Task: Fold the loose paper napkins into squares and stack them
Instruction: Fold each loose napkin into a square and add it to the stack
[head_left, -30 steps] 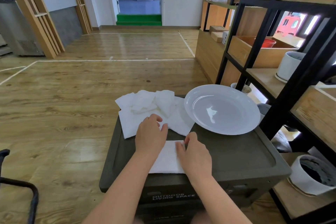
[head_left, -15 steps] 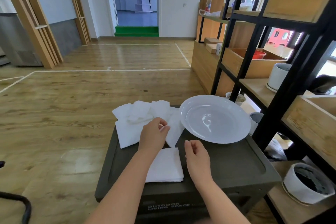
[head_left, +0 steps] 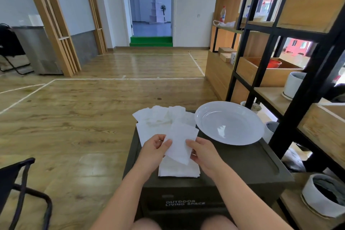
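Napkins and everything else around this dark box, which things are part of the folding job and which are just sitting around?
Part of the job:
held napkin, pinched by left hand and right hand
folded stack
loose napkin pile
dark box as work surface

Just sitting around:
white plate
shelf unit
white pot
black chair

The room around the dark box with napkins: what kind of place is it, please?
Probably an indoor studio or showroom-like space, not a home kitchen: a wooden floor with white taped lines, open black-and-wood shelving with pots, and a dark storage box used as a table.
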